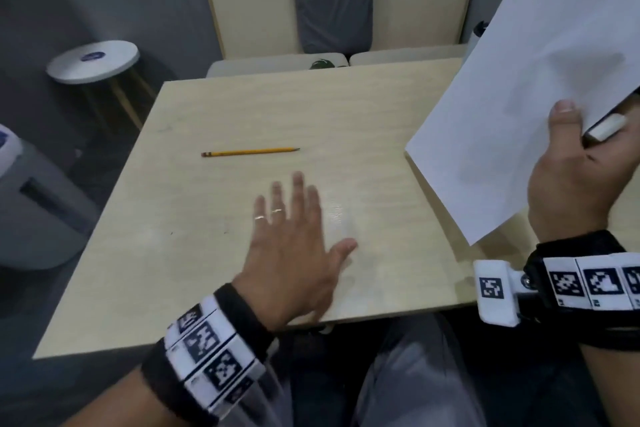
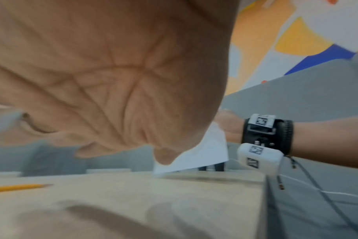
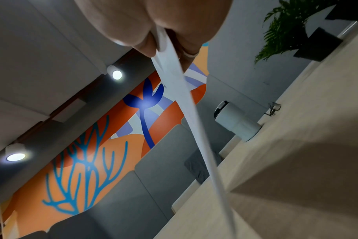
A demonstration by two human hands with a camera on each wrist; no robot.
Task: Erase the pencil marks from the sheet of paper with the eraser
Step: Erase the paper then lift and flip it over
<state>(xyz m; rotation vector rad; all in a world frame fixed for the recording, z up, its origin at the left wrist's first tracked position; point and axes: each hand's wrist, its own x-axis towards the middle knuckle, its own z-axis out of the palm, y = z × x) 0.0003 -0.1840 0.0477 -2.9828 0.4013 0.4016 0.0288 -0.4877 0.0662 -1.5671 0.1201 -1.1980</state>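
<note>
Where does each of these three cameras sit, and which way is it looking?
Head: worn on the head, looks down at the table; both hands show, left hand flat, right hand holding the paper and eraser.
Left wrist: under the palm, looking across the tabletop.
Right wrist: below the grip, tilted up at the ceiling and mural.
Shared: head and left wrist both show the pencil.

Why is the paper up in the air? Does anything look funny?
Yes. The right hand holds the paper tilted above the table, with the eraser tucked behind it. The left hand is spread flat over the table.
</note>
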